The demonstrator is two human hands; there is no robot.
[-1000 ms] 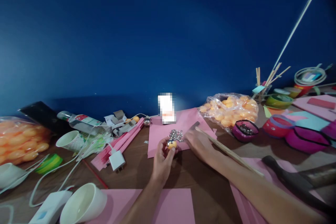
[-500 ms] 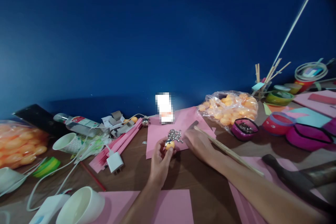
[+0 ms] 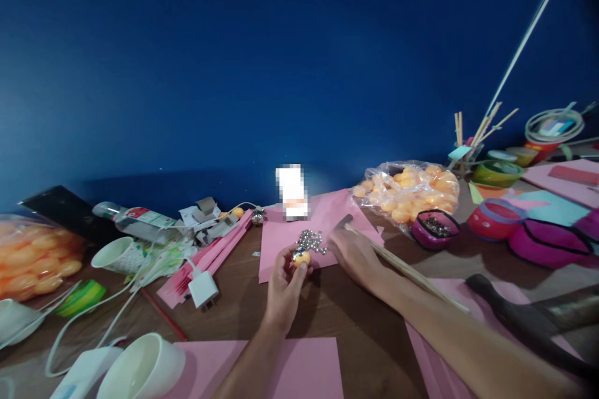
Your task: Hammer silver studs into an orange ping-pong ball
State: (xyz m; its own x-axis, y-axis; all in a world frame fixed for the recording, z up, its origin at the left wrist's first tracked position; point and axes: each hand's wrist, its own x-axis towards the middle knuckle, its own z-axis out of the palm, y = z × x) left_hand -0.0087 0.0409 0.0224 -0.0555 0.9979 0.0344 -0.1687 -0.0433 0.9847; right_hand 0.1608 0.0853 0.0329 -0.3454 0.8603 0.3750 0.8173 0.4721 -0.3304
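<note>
My left hand [image 3: 286, 283] is closed, thumb and fingers gripping an orange ball [image 3: 302, 259] whose far side is covered with shiny silver studs. Just beyond it, a small heap of silver studs [image 3: 311, 240] lies on a pink paper sheet [image 3: 276, 240]. To the right of that heap, my right hand [image 3: 353, 255] rests low over the sheet, back of the hand up. Its fingertips are mostly hidden, so whether they pinch a stud does not show. A thin wooden stick [image 3: 412, 271] with a dark end runs beside my right wrist.
Behind the right hand sits a clear bag of orange balls [image 3: 407, 190] with a purple pot [image 3: 436, 230] of small metal pieces. A hammer [image 3: 510, 312] lies at the right. A white charger [image 3: 203, 288], a paper cup [image 3: 143, 368] and a studded ball [image 3: 257, 217] are to the left.
The view has shifted very slightly. Both hands keep nearly the same places, the left still on the ball and the right by the heap.
</note>
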